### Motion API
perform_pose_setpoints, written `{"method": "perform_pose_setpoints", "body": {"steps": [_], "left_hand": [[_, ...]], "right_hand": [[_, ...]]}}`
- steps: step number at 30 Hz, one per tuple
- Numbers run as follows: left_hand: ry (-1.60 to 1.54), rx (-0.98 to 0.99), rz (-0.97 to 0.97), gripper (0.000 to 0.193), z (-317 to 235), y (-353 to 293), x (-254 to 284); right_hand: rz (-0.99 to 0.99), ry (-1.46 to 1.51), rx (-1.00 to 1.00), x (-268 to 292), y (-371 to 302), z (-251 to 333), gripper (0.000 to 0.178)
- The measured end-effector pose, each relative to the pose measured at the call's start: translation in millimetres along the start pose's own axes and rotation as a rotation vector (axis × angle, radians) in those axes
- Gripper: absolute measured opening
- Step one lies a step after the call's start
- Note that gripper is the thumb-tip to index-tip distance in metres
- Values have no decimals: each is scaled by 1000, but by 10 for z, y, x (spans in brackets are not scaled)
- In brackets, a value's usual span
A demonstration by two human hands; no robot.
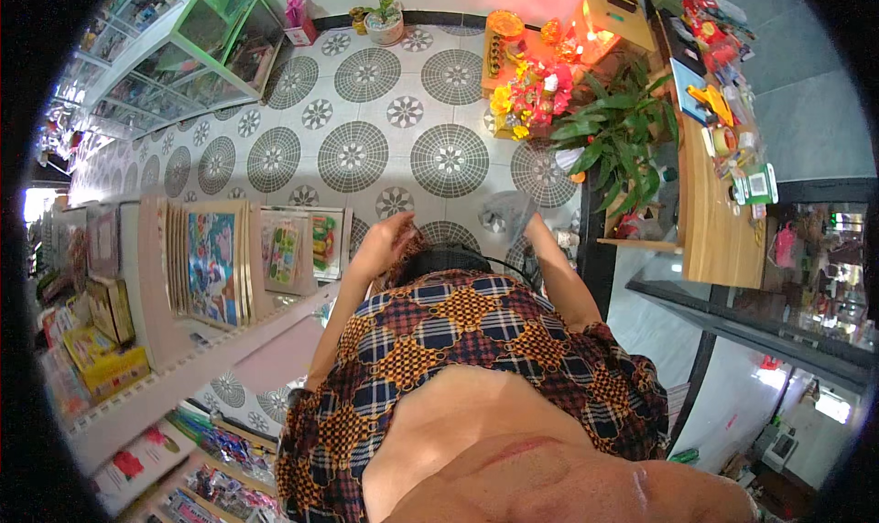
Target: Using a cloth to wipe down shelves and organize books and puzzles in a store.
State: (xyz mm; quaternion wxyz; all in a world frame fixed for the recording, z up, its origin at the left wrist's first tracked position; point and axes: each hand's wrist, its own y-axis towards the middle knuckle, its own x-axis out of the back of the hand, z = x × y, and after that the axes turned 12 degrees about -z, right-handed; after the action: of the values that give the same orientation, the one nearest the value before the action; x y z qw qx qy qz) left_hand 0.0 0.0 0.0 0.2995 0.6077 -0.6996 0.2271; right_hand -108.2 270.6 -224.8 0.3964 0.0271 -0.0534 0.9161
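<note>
My left hand [393, 237] is in front of my waist, near the shelf unit on the left. Its fingers are loosely bent and apart, with nothing visible in them. My right hand [534, 227] is farther right, closed on a thin grey, see-through sheet [505, 214] that looks like a cloth or a plastic bag; motion smears it. Most of the right fingers lie behind or within this sheet. Between the hands, close to my body, is a black rounded thing [444, 261] whose kind is unclear.
A white shelf [197, 349] with cards and boxes stands close on my left. On the right are a wooden counter [728, 239], a leafy plant [609, 129] and a small altar with flowers [540, 93]. A glass display case [183, 56] stands at far left, beyond the patterned floor [357, 157].
</note>
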Motion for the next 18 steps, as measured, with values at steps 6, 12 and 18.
{"method": "perform_pose_setpoints", "body": {"steps": [6,12,18], "left_hand": [[14,125,-78,31,798,720,29],[4,223,-131,31,1183,1326,251],[9,272,-319,31,1697,1668,897]], "right_hand": [[-151,753,-295,544,955,906,18],[-166,655,-176,702,1713,651,15],[141,619,-193,630,3029,853,17]]}}
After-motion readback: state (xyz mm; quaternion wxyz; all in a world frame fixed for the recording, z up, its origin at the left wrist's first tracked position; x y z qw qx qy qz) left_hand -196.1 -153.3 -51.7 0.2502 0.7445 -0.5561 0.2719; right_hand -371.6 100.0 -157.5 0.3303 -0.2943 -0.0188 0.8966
